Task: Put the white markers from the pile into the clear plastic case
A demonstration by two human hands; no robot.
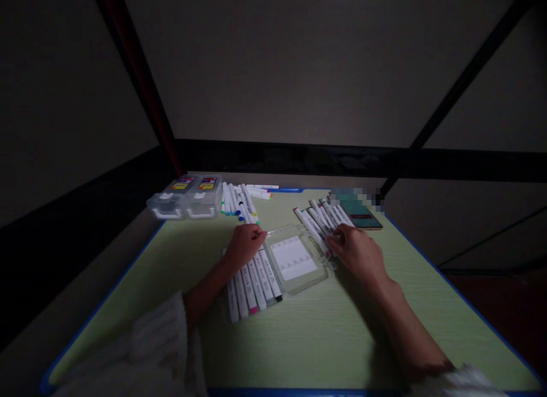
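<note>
An open clear plastic case (pixel 305 287) lies mid-table, with a white label sheet (pixel 294 257) in its right half. Several white markers (pixel 250 289) lie side by side in a row on its left half, one with a pink end and one with a black end. My left hand (pixel 244 246) is closed above their far ends, fingertips by the case's middle edge; what it grips is hidden. At the right, my right hand (pixel 358 250) has its fingers bent round the near end of a marker (pixel 314 230) in a loose group.
Two clear boxes with white handles (pixel 202 206) stand at the back left. Beside them lie more markers with coloured ends (pixel 248 200). A phone-like flat device (pixel 363 212) rests at the back right. The pale green table has a blue edge (pixel 478 308).
</note>
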